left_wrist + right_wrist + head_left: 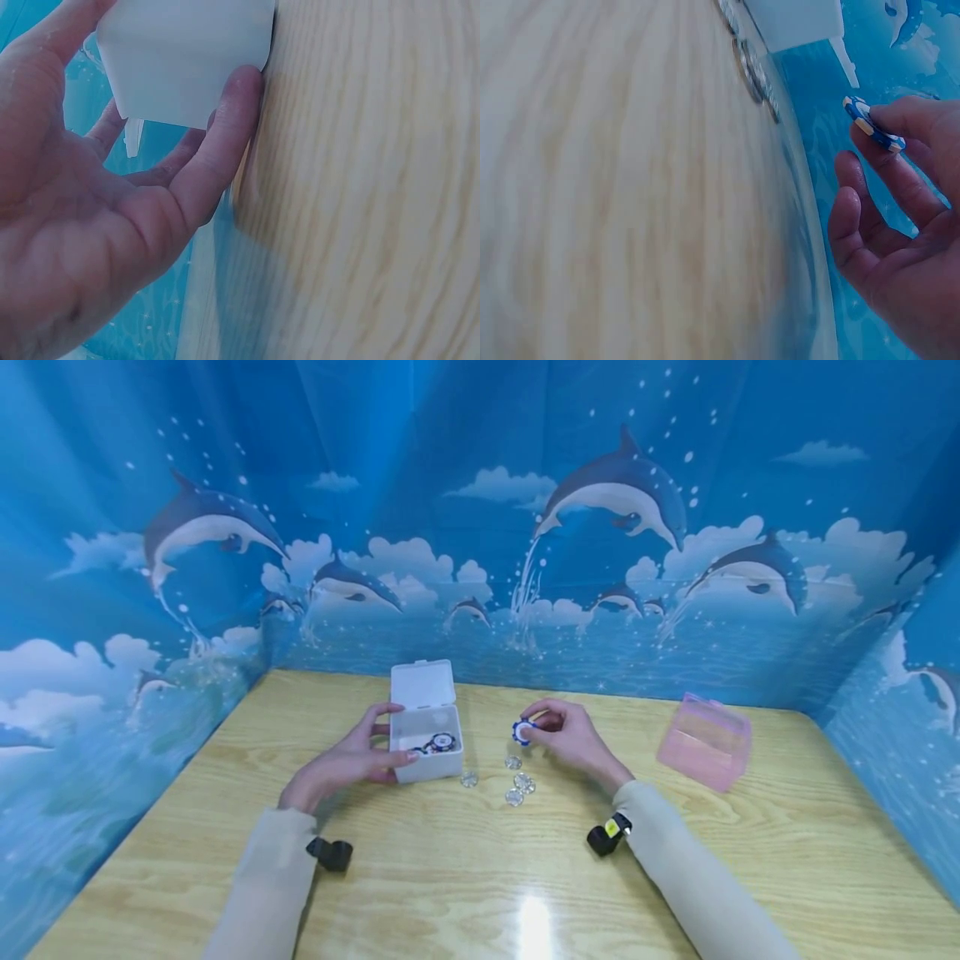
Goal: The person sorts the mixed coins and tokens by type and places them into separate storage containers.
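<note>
My left hand grips the white plastic box from its left side, thumb at the near rim and fingers spread along the wall. The box's lid stands raised at the back. Inside lie poker chips, a dark blue and white one on top. To the right of the box, my right hand pinches a blue and white poker chip between thumb and index finger. In the right wrist view that chip is held above the table, the other fingers loosely curled.
Several silver coins lie on the wooden table between the hands, one coin close to the box's right corner. Over at the right sits a pink translucent box. A blue dolphin curtain encloses the table's back and sides.
</note>
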Tool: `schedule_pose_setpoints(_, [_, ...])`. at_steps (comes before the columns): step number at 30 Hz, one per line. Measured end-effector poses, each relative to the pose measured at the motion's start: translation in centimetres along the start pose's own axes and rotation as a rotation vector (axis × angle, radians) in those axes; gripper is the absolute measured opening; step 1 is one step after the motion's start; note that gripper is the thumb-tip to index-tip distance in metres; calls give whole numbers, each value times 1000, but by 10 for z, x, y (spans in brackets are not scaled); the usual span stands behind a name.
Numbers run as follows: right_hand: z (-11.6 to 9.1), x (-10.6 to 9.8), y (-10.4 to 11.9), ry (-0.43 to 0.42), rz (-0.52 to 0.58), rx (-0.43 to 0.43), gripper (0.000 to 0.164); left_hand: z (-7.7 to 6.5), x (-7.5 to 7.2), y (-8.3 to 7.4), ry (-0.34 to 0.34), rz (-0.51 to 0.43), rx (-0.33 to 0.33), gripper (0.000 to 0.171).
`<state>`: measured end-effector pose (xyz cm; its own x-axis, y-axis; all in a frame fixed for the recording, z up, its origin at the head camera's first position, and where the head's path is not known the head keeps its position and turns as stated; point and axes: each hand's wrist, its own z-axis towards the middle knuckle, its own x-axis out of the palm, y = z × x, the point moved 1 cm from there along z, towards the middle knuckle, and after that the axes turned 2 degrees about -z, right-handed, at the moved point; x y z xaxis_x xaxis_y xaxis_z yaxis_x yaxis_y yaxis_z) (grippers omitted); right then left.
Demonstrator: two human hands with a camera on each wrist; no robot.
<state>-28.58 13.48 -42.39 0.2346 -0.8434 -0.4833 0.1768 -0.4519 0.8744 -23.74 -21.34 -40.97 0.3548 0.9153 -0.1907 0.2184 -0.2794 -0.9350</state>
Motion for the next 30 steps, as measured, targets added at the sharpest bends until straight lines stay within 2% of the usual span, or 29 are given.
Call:
schedule_pose_setpoints(5, [-1,6,4,5,21,2,28,0,0,-1,-1,-5,-5,95])
schedule_pose_setpoints(30, [4,30,24,16,100,9,34,1,0,0,4,-14,-5,94])
